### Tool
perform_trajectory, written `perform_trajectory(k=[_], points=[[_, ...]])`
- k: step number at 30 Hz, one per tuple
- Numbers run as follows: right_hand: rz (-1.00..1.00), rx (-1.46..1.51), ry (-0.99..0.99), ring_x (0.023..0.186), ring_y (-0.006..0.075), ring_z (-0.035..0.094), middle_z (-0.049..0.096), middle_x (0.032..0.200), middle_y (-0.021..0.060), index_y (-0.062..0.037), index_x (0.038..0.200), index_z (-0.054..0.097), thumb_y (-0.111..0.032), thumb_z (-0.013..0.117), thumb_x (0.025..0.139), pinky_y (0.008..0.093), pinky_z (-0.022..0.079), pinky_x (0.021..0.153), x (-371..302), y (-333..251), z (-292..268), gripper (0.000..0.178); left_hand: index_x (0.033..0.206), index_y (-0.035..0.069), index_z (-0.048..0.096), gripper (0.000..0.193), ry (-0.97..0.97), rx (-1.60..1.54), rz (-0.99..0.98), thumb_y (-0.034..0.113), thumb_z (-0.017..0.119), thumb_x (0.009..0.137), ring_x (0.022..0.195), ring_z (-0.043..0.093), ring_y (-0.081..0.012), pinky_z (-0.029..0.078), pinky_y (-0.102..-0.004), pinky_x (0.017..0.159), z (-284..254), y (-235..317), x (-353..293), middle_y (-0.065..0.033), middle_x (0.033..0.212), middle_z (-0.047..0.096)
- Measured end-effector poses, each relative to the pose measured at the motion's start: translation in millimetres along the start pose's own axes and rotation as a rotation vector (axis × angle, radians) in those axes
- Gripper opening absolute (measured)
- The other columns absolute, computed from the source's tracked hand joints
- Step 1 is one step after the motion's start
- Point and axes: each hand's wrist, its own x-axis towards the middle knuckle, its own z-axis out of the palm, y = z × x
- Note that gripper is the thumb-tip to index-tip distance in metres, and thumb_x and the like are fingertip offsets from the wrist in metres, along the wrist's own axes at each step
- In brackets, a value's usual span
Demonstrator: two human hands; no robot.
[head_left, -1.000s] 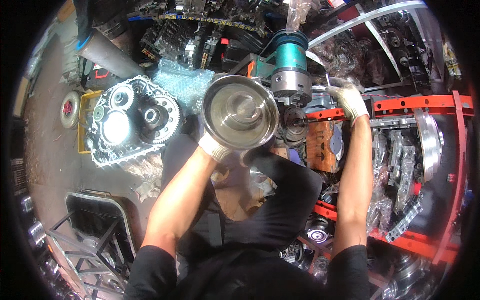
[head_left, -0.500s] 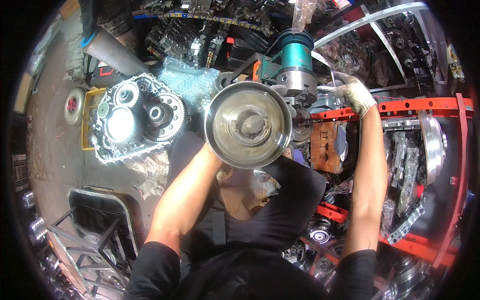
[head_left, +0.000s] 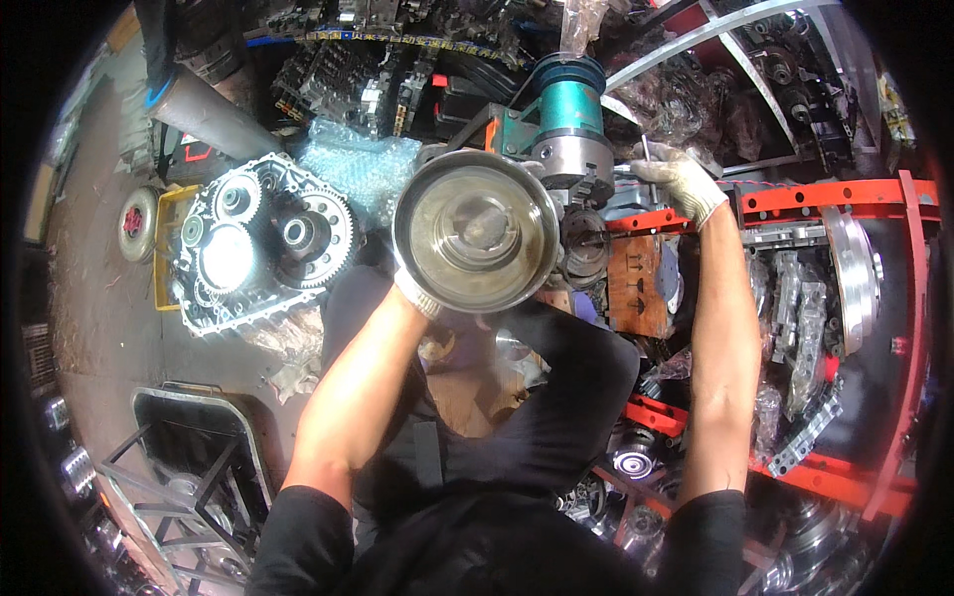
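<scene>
A wide, round metal drum [head_left: 427, 263] with a hub in its middle is held up in front of me, its open side facing up. My left hand [head_left: 416, 292], in a pale work glove, grips it from below at the near left; its fingers are hidden under the drum. Just beyond stands a green machine head [head_left: 570, 105] with a steel chuck [head_left: 574, 159]. To the right of the chuck, my gloved right hand [head_left: 686, 182] is closed around a metal T-shaped key [head_left: 646, 149], which points toward the chuck.
An opened gearbox housing [head_left: 263, 238] with gears lies at the left beside bubble wrap [head_left: 358, 169]. A red metal frame [head_left: 795, 204] runs along the right. A wooden block [head_left: 636, 288] sits below the chuck. A black-framed tray [head_left: 199, 427] stands at lower left.
The view has shifted slightly, moving most things a little left and up. My right hand has turned a little around the key. The drum stays held by my left hand.
</scene>
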Motion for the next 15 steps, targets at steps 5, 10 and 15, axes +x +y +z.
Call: perform_trajectory(k=[5,10,15], points=[[-0.032,-0.937,0.191,0.098,0.0357,0.073,0.075,0.102,0.0251,0.0014,0.120,0.074,-0.041,0.062,0.102,0.0460,0.057,0.090,27,-2,23,0.048,0.161,0.006,0.042,0.061,0.055,0.012,-0.009,0.042,0.047,0.112,0.146,0.051,-0.0338,0.044,-0.0526,0.123,-13,2,-3,-0.0214,0.158,0.051],[-0.192,-1.194,0.585,0.102,0.0438,0.073,0.074,0.102,0.0305,0.0005,0.091,0.079,-0.033,0.055,0.098,0.0524,0.056,0.096,37,24,33,0.041,0.161,0.006,0.042,0.063,0.081,0.021,-0.039,0.044,0.047,0.112,0.147,0.050,-0.0348,0.044,-0.0535,0.124,-25,3,-3,-0.0219,0.159,0.051],[-0.379,-1.305,0.576,0.098,0.0458,0.071,0.073,0.097,0.0301,0.0027,0.088,0.075,-0.030,0.059,0.093,0.0541,0.054,0.093,39,45,23,0.037,0.163,0.006,0.041,0.064,0.000,0.169,-0.034,0.046,0.042,0.112,0.148,0.049,-0.0360,0.041,-0.0544,0.125,-25,1,2,-0.0216,0.161,0.049]])
